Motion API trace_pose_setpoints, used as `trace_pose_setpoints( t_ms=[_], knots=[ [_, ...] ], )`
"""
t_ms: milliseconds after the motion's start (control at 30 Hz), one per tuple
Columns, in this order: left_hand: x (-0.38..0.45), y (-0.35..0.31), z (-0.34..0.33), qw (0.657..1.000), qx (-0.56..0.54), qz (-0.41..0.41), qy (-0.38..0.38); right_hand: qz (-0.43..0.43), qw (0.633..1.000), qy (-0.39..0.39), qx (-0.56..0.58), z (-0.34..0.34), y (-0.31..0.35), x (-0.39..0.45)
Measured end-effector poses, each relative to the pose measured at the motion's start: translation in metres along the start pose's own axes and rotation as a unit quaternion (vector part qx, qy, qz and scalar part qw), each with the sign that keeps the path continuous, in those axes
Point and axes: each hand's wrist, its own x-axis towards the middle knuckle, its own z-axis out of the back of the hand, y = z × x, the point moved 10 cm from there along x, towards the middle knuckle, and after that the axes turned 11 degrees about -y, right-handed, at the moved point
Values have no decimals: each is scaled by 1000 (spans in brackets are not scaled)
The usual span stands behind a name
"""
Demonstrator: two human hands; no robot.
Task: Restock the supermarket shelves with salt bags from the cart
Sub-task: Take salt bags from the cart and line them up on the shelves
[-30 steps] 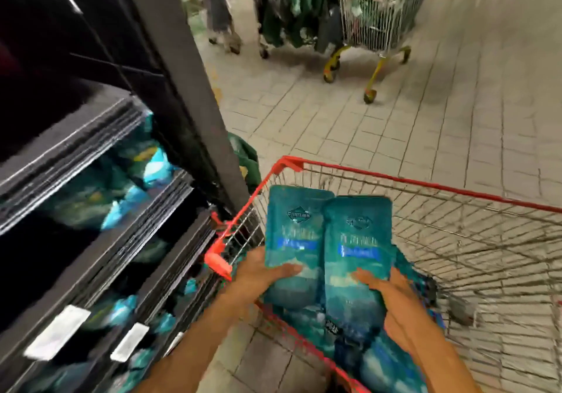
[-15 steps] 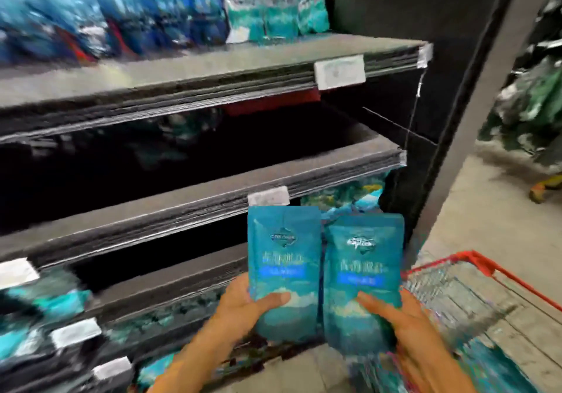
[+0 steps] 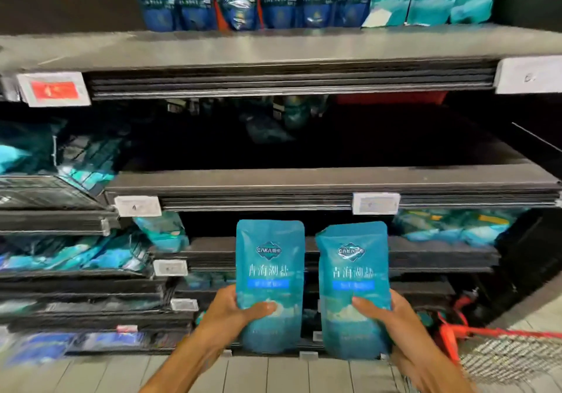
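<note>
Dark shelving [image 3: 304,179] fills the view; middle tier largely bare. Red cart [image 3: 486,336] near right. Left hand [image 3: 231,313] and right hand [image 3: 392,319] each clamp one upright salt bag [image 3: 270,283], [image 3: 354,289], apart. Recommend seating both upright, labels forward.

Dark store fixtures [image 3: 304,179], tiled floor [image 3: 304,374]

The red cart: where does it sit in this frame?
In the head view only a corner of the red cart shows, at the lower right edge, right of the right hand and its salt bag.
</note>
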Motion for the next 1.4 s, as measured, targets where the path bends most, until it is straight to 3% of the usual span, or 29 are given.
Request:
trace_pose_setpoints(
  t_ms=[200,433,533,600,833,967,1100,1267,1400],
  knots=[
    [60,40,1,999,2,46,-1,-43,999,-22,-19,-9,-34,56],
    [167,-1,11,999,21,-21,-15,35,997,-59,-19,-53,4,163],
    [205,-9,28,997,-8,-30,-76,66,991,-118,-17,-72,14,204],
    [224,-6,36,994,-25,-36,-98,99,989,-113,-16,-94,19,223],
    [252,-13,30,994,-34,-101,-21,151,983,-81,-73,-143,10,249],
    [251,-7,30,995,-11,-93,24,151,982,-61,-99,-144,3,252],
    [247,-4,32,996,6,-83,22,148,975,-62,-151,-141,-1,249],
    [243,12,34,999,21,-6,40,116,973,-68,-189,-128,-5,238],
    [236,18,32,997,19,39,63,117,973,-21,-198,-127,-10,222]
  ],
)
